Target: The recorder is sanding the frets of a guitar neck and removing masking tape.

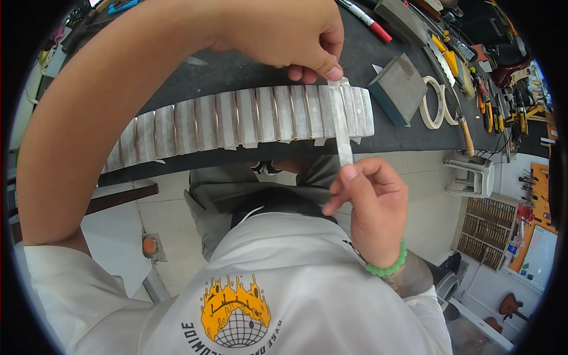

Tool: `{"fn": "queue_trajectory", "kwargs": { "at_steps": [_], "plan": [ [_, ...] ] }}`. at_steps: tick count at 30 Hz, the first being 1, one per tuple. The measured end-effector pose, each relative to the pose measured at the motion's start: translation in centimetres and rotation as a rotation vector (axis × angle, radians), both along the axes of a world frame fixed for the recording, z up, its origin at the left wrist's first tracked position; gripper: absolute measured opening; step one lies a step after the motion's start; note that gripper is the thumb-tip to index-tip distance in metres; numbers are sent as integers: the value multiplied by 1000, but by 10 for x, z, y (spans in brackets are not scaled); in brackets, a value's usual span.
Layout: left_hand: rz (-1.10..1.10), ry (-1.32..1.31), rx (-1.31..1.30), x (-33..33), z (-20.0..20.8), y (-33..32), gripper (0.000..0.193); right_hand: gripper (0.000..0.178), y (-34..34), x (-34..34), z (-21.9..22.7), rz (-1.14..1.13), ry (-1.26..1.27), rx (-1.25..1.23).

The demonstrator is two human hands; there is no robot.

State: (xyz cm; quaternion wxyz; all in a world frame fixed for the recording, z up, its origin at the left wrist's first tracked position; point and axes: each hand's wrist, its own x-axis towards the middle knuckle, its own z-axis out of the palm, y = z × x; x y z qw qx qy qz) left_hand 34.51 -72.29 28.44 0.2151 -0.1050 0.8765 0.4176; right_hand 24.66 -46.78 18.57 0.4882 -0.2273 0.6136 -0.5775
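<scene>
A long fretboard point(248, 118), with metal frets across it, lies along the bench's near edge. Pale masking tape covers the spaces between the frets. Across its right end runs a strip of masking tape point(341, 121), whose lower part hangs past the near side. My left hand point(290, 38) reaches over from the far side, its thumb and finger closed on the strip's upper end. Below the bench edge, my right hand point(376, 204), with a green bead bracelet at the wrist, pinches the strip's lower end. The fretboard's left end is hidden behind my left arm.
Right of the fretboard sits a grey rectangular block point(401, 86), beside tape rolls point(433, 103). A red-and-white marker point(370, 22) lies farther back. Several pliers point(488, 106) and other tools crowd the right side. A white stool point(473, 174) stands on the floor at right.
</scene>
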Motion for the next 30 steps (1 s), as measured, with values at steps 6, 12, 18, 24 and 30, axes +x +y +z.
{"fn": "queue_trajectory", "kwargs": {
  "at_steps": [6, 12, 18, 24, 30],
  "plan": [
    [188, -30, -229, -17, -17, 7, 35, 14, -2, 4, -12, -30, -15, -80],
    [237, -153, -183, -26, -10, 19, 33, 11, -5, 3, -19, -52, -13, -164],
    [314, -165, -169, -26, -11, 20, 31, 11, -8, 0, -27, -38, -83, -214],
    [328, -161, -181, -29, -6, 25, 30, 12, -8, -5, -31, -22, -108, -230],
    [338, -141, -164, -23, -14, 21, 30, 13, -10, -7, -26, -9, -112, -185]
  ]
}}
